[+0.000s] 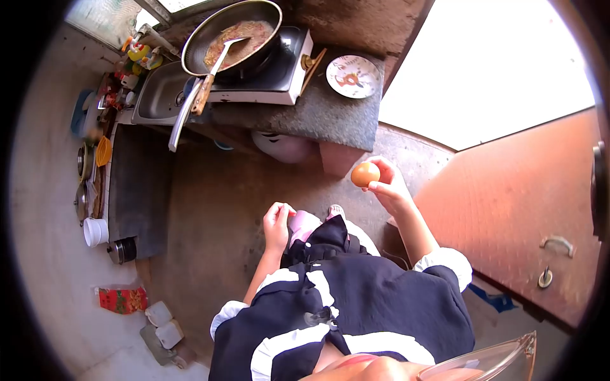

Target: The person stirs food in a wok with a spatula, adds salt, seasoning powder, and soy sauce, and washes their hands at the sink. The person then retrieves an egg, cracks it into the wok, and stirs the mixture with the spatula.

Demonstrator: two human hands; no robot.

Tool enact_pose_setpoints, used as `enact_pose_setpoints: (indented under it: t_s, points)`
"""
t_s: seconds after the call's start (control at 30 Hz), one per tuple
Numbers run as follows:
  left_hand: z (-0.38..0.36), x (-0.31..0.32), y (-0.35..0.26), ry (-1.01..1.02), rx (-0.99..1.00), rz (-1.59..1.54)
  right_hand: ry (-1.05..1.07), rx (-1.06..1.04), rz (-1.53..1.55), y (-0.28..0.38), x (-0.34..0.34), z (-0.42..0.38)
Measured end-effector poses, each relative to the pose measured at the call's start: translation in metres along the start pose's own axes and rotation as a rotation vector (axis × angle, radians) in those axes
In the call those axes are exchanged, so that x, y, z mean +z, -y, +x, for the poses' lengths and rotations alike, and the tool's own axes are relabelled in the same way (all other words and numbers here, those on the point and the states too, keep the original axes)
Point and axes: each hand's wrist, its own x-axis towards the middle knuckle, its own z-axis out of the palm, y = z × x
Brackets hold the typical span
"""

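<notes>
My right hand (389, 185) holds up a brown egg (365, 174), gripped between the thumb and fingers, in front of the counter's corner. Lower and to the left, my left hand (277, 225) hangs near my body with its fingers curled in; I see nothing in it. Ahead, a wok (196, 51) with brownish food in it sits on a portable stove (293, 54). A spatula (220, 61) leans inside the wok, its wooden handle out over the rim. A patterned plate (367, 71) lies on the counter to the right of the stove.
The dark stone counter (343, 124) has a metal sink (152, 95) at its left. The wok's long handle (181, 120) juts past the front edge. A wooden door (502, 209) stands ajar on the right. Pots and a white bucket (96, 232) line the left side.
</notes>
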Motion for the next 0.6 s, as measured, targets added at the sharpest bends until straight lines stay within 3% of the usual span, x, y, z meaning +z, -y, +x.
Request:
enact_pose_setpoints:
  t_s: [0.37, 0.5, 0.6]
  points:
    - [0.155, -0.05, -0.023, 0.201, -0.03, 0.072, -0.186, -0.115, -0.421, -0.026, 0.011, 0.18]
    - [0.202, -0.078, -0.038, 0.253, -0.047, 0.144, -0.276, -0.126, -0.721, -0.036, 0.025, 0.253]
    - [0.228, -0.094, -0.042, 0.267, -0.077, 0.167, -0.292, -0.248, -0.775, -0.04, 0.027, 0.292]
